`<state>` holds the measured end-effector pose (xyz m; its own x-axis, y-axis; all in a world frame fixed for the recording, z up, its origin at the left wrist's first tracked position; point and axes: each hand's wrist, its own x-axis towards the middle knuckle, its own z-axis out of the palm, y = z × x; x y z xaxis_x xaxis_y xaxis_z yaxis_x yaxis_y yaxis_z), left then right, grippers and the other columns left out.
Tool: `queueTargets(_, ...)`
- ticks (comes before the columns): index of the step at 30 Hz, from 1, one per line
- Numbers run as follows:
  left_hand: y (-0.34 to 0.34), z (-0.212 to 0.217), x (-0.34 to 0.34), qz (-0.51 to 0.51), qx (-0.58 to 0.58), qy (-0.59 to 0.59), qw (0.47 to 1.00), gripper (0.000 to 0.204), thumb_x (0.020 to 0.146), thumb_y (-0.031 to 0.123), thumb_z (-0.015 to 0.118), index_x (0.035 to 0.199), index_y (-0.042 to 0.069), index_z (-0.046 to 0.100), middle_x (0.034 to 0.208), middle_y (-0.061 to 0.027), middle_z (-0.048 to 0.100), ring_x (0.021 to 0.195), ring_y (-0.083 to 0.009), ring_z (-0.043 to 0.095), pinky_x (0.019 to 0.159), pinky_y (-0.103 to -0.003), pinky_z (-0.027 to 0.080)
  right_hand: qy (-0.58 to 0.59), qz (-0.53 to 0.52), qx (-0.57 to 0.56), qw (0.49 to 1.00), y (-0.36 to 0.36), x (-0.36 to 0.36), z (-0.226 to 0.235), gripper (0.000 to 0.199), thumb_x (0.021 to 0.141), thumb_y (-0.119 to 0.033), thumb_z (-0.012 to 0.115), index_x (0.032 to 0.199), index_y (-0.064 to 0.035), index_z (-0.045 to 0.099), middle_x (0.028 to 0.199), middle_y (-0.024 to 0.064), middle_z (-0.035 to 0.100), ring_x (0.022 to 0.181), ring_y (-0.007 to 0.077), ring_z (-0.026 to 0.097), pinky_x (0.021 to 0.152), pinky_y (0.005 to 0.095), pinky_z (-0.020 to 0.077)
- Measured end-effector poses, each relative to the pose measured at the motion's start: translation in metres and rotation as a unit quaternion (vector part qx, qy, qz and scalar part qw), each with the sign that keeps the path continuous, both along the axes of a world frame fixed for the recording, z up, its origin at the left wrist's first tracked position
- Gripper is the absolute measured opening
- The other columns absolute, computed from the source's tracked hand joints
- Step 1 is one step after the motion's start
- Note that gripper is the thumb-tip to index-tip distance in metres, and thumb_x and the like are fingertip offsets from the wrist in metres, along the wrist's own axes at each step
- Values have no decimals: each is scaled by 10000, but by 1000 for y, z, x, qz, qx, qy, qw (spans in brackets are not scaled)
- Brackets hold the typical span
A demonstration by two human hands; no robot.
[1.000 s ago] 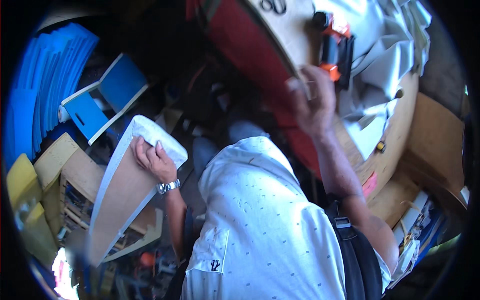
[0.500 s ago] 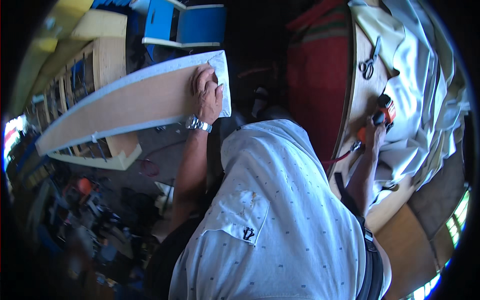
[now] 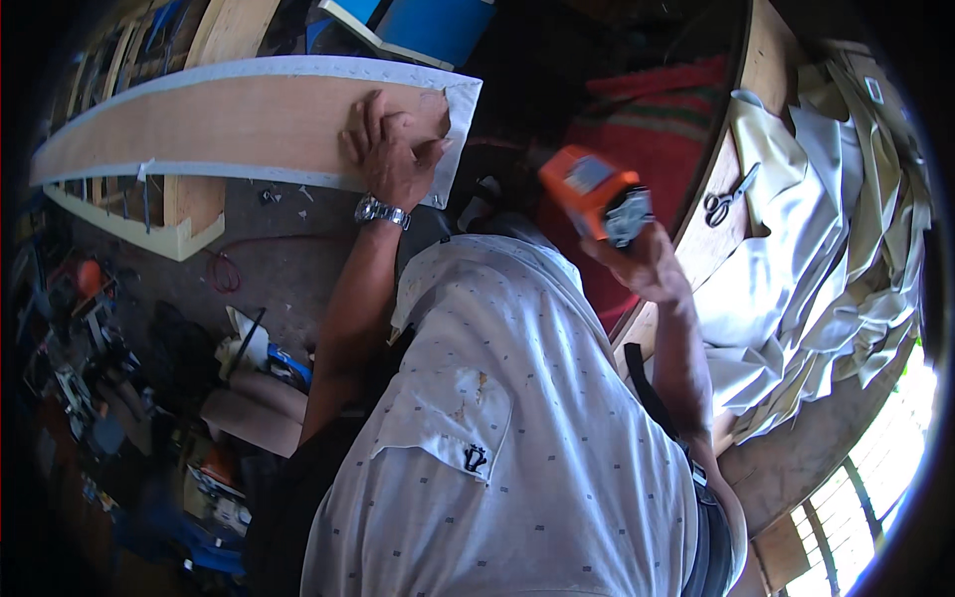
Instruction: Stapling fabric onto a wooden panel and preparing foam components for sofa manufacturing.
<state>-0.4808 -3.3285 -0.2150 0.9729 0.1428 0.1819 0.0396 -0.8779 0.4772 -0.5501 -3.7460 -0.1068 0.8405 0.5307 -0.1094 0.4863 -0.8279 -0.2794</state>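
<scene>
My left hand rests on the wide right end of a long, tapering wooden panel. Its fingers are spread over the tan face, and the thumb lies near the end. Pale fabric is folded over the panel's borders, with small marks along the upper one. In my right hand is an orange air staple gun with a grey metal end, raised to the right of the panel and apart from it. The hand hides the grip, and the tool's far side is blurred.
Black-handled scissors and crumpled cream upholstery material lie on the wooden table to my right. Beneath the panel is a wooden frame. A red hose is on the floor, near mixed tools at lower left. A blue piece stands beyond.
My right hand has lifted the staple gun off the table's material and carried it left toward the panel. My left hand stays on the panel, its fingers more spread. The whole view has turned.
</scene>
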Motion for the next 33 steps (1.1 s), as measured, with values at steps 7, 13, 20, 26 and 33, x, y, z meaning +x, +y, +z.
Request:
queueTargets(7, 13, -14, -3, -2, -1, -19, 1000, 577, 792, 498, 790, 1192, 152, 560, 1605, -122, 303, 1510, -405, 217, 1165, -675, 117, -142, 165, 71, 973, 100, 46, -95, 392, 843, -227, 809, 1095, 22, 643, 1141, 194, 696, 957, 340, 708, 690, 427, 591)
queueTargets(13, 22, -17, -11, 0, 3, 14, 1000, 583, 776, 392, 811, 1224, 159, 520, 1620, -118, 280, 1522, -407, 197, 1175, -675, 105, 198, 21, 192, 961, 148, 83, -52, 315, 822, -236, 841, 1055, -63, 719, 875, 96, 756, 780, 222, 739, 746, 321, 603)
queueTargets(20, 20, -20, -14, -2, 1, -3, 1000, 586, 759, 370, 827, 1207, 159, 514, 1610, -124, 297, 1521, -404, 202, 1173, -683, 102, 245, 6, 191, 951, 153, 85, -54, 351, 829, -298, 835, 1073, -72, 722, 881, 92, 756, 787, 239, 735, 769, 316, 601)
queueTargets(26, 12, -29, -22, -4, -65, -72, 995, 572, 760, 339, 836, 1192, 127, 526, 1575, -142, 348, 1500, -409, 244, 1159, -684, 155, 244, -24, 164, 955, 155, 86, -48, 423, 828, -323, 817, 1165, -103, 688, 891, 112, 751, 816, 273, 739, 787, 348, 605)
queueTargets(33, -30, -15, -63, 46, -14, -13, 999, 482, 767, 361, 848, 1120, 115, 631, 1578, -153, 344, 1491, -432, 238, 1143, -703, 166, 268, -28, 186, 945, 147, 85, -62, 353, 841, -343, 834, 1050, -77, 734, 894, 108, 764, 817, 249, 744, 787, 354, 596)
